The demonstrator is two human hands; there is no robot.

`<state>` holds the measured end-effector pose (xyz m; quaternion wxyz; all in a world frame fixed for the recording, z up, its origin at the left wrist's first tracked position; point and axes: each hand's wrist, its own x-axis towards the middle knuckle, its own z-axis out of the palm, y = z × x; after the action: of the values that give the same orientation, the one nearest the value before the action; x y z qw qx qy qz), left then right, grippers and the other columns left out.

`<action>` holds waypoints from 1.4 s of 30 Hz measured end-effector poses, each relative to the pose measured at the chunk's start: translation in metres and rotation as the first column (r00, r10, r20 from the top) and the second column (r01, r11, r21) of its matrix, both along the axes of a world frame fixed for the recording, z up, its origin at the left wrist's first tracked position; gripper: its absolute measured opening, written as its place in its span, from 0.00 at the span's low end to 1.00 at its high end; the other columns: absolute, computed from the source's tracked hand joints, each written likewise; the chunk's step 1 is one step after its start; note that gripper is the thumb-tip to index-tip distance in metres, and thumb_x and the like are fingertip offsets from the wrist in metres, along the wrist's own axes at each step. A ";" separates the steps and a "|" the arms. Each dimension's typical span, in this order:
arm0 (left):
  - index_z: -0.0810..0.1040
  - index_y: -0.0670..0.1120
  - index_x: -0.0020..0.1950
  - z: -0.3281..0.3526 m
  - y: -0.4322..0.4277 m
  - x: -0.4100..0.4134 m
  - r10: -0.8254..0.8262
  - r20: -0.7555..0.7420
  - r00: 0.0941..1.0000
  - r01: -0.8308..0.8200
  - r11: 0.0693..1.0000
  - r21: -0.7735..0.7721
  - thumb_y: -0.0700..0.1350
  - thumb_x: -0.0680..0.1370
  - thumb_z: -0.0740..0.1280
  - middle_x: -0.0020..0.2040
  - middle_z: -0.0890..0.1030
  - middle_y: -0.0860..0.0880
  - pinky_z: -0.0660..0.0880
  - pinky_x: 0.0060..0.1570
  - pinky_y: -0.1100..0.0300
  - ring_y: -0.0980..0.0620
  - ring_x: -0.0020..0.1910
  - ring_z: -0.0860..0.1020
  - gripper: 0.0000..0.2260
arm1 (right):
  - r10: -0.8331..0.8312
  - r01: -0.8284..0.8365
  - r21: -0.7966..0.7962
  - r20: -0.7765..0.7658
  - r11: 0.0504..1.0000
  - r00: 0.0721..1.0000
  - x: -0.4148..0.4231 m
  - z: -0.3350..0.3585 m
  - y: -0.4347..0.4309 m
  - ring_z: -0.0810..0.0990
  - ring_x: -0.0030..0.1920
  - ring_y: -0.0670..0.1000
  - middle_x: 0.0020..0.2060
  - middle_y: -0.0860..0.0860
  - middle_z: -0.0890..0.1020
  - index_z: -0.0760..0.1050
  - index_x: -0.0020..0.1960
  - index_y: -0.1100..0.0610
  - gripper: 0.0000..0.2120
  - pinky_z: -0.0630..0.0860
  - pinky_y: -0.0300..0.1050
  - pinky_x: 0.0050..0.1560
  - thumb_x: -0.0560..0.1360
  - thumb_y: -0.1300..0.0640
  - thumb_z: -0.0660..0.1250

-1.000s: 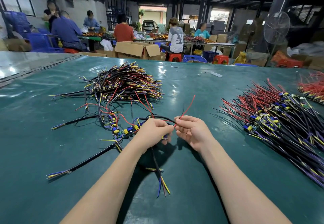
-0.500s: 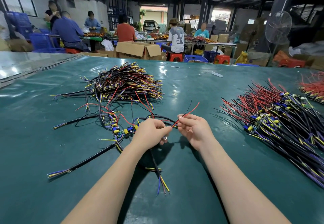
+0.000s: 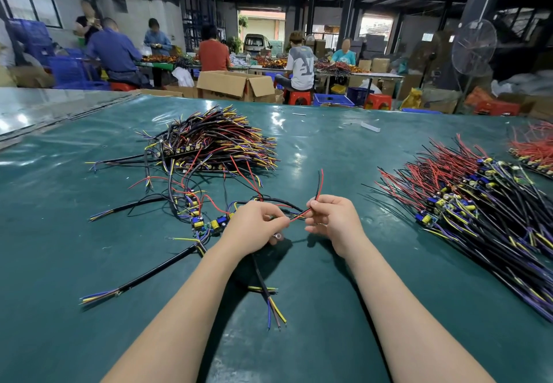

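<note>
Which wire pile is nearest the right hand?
The red-and-purple pile right of the right hand; the yellow-tipped pile and the far red pile lie farther.

Thin red-and-black wire pair [image 3: 317,191], upright, above green table [image 3: 329,307]

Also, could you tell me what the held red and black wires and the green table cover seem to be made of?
The red and black wires pinched by the right hand look plastic-insulated: smooth, evenly coloured, bending softly. The green table cover looks like glossy vinyl or rubber sheet: it carries bright glare and ripples.
</note>
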<state>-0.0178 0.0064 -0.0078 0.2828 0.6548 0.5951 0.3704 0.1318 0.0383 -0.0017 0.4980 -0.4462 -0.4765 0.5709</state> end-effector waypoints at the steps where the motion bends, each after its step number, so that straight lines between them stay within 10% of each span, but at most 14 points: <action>1: 0.78 0.52 0.33 0.001 -0.001 -0.001 -0.017 0.001 1.000 0.017 1.000 -0.014 0.43 0.74 0.67 0.30 0.81 0.50 0.76 0.40 0.59 0.57 0.27 0.78 0.10 | -0.007 0.007 0.009 -0.008 1.000 1.000 0.000 0.000 0.000 0.73 0.20 0.43 0.22 0.50 0.75 0.72 0.35 0.61 0.12 0.73 0.35 0.22 0.76 0.69 0.60; 12: 0.74 0.49 0.32 0.008 -0.006 0.006 -0.120 -0.130 0.984 0.122 0.993 0.007 0.41 0.77 0.63 0.30 0.79 0.55 0.65 0.29 0.72 0.63 0.25 0.71 0.13 | -0.103 0.059 -0.122 -0.397 0.991 0.912 0.002 -0.002 0.002 0.78 0.21 0.45 0.20 0.51 0.77 0.72 0.36 0.63 0.10 0.75 0.34 0.25 0.74 0.73 0.61; 18: 0.77 0.47 0.40 0.009 -0.004 0.007 -0.074 -0.337 0.938 0.100 0.993 0.061 0.42 0.76 0.63 0.37 0.82 0.50 0.71 0.40 0.61 0.51 0.39 0.78 0.06 | -0.132 0.139 0.038 -0.144 0.990 0.981 0.007 -0.001 0.003 0.77 0.23 0.43 0.23 0.50 0.77 0.75 0.36 0.60 0.11 0.75 0.35 0.25 0.73 0.72 0.63; 24: 0.77 0.47 0.44 0.009 -0.002 0.006 -0.144 -0.014 0.989 0.142 0.985 -0.098 0.32 0.74 0.58 0.31 0.78 0.52 0.74 0.30 0.66 0.56 0.27 0.74 0.12 | -0.123 0.109 -0.069 -0.254 0.992 0.959 0.008 -0.001 0.006 0.77 0.21 0.45 0.20 0.48 0.78 0.72 0.38 0.59 0.11 0.76 0.35 0.26 0.74 0.72 0.61; 28: 0.77 0.47 0.31 0.006 -0.001 0.005 -0.035 0.054 0.998 0.039 0.996 -0.078 0.39 0.73 0.63 0.24 0.76 0.51 0.71 0.28 0.63 0.54 0.23 0.73 0.11 | -0.106 0.113 0.022 -0.201 0.993 0.974 0.006 -0.001 0.004 0.78 0.23 0.45 0.21 0.49 0.78 0.72 0.38 0.59 0.11 0.77 0.36 0.26 0.74 0.72 0.62; 42: 0.79 0.48 0.35 0.002 -0.003 0.006 -0.109 0.120 0.987 0.123 0.986 -0.114 0.40 0.76 0.65 0.21 0.76 0.53 0.68 0.23 0.68 0.58 0.20 0.71 0.10 | -0.295 0.320 0.021 -0.334 0.947 0.895 0.013 -0.005 0.011 0.77 0.24 0.42 0.27 0.50 0.79 0.74 0.37 0.60 0.11 0.76 0.34 0.28 0.73 0.73 0.63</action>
<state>-0.0122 0.0039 -0.0057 0.3765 0.6479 0.5603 0.3529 0.1450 0.0492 -0.0069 0.6704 -0.3961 -0.3318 0.5326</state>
